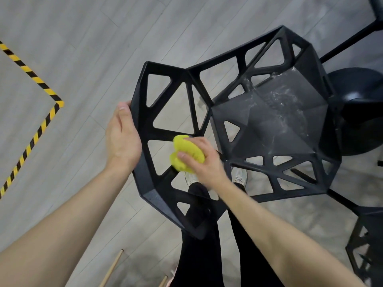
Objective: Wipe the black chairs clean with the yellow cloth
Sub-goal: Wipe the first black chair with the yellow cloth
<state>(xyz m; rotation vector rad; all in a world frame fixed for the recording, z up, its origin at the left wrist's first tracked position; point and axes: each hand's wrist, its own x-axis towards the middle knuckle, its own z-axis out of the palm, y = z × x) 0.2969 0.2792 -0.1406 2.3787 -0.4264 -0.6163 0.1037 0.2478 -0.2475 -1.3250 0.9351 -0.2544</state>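
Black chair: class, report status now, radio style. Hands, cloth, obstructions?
Left hand grips chair back's edge. Right hand presses yellow cloth on a strut. Seat smeared white. Nothing in the way.

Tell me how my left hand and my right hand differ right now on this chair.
The left hand grips the outer edge of the black chair backrest bare, while the right hand holds the yellow cloth bunched. The left hand sits on the rim; the right hand presses the cloth on an inner strut of the backrest. Both hands are on the same chair's back.
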